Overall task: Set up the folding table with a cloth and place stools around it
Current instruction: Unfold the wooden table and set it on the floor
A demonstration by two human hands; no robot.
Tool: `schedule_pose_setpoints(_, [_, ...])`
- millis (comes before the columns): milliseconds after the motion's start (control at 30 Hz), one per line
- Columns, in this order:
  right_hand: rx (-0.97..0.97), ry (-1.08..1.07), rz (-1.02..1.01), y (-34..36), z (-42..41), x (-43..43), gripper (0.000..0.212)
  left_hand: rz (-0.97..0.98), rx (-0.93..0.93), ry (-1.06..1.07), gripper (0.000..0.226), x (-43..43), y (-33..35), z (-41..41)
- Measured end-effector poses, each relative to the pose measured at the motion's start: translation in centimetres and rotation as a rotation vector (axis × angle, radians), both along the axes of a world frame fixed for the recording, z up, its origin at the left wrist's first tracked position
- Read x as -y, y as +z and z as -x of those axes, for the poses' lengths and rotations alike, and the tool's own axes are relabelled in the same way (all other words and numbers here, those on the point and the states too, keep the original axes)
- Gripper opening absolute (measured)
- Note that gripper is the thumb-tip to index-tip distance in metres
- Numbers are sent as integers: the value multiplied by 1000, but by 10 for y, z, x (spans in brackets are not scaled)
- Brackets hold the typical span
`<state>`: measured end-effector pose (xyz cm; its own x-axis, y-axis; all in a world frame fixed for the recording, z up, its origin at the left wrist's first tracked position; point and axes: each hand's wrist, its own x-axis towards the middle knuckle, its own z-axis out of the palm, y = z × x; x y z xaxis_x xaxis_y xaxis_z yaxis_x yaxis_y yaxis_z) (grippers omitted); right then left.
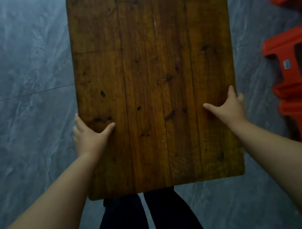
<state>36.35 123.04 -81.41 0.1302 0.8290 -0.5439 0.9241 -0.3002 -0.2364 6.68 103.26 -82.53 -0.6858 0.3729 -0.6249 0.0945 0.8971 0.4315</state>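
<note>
**While both hands clamp its side edges, brown four-plank wooden tabletop (153, 76) lies face-up, centre of view**

Where the left hand (90, 135) meets the left edge, its thumb lies on top and the fingers curl under, mostly hidden. The right hand (227, 108) grips the right edge likewise, with fingertips showing past the rim. Tabletop is rectangular with rounded corners, dark knots, worn varnish and lengthwise seams. Legs are hidden, so I cannot tell whether it stands or is carried. Mottled blue-grey marbled floor (17, 73) lies open to the left and beyond the far edge. Right side is tighter: glossy red moulded plastic stools (295, 85) sit near that edge, not touching it. Small blue sticker (287, 64) on one stool is unreadable. Dark trouser legs (125, 222) show below the near edge.
</note>
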Motion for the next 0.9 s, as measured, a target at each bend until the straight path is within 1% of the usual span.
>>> schedule_pose_setpoints(167, [-49, 110, 33, 9, 16, -16, 101, -9, -7, 47, 112, 0, -1, 5])
schedule_pose_setpoints(300, [-68, 201, 38, 7, 43, -43, 104, 2, -26, 115, 111, 1, -4, 14])
schedule_pose_setpoints(367, [-62, 240, 55, 4, 63, -58, 110, 18, -27, 146, 111, 1, -7, 19])
schedule_pose_setpoints(433, [6, 284, 99, 4, 87, -72, 118, 52, -23, 161, 112, 0, -9, 26])
schedule_pose_setpoints(567, [207, 403, 183, 6, 115, -78, 133, 74, -4, 161, 114, -4, -11, 39])
schedule_pose_setpoints(767, [296, 423, 192, 13, 106, -68, 128, 66, -13, 106, 114, -1, -12, 41])
schedule_pose_setpoints(900, [302, 401, 186, 13, 111, -54, 126, 24, -43, 45, 113, 2, -15, 64])
